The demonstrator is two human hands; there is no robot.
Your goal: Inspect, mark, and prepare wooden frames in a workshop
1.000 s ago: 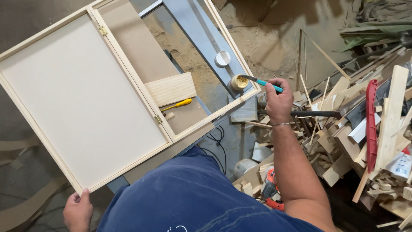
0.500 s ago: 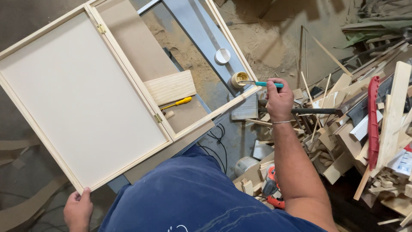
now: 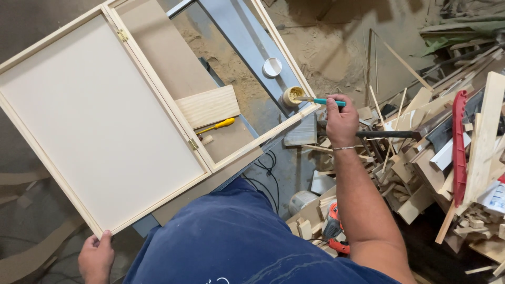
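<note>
While right hand [image 3: 341,122] dips brush [image 3: 321,101], jar [image 3: 292,96] holds yellow glue.

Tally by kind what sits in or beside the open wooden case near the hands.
Hinged wooden case: 1
Wood block: 1
Yellow-handled screwdriver: 1
Jar of yellow paste: 1
White lid: 1
Teal-handled brush: 1
Total: 6
</note>
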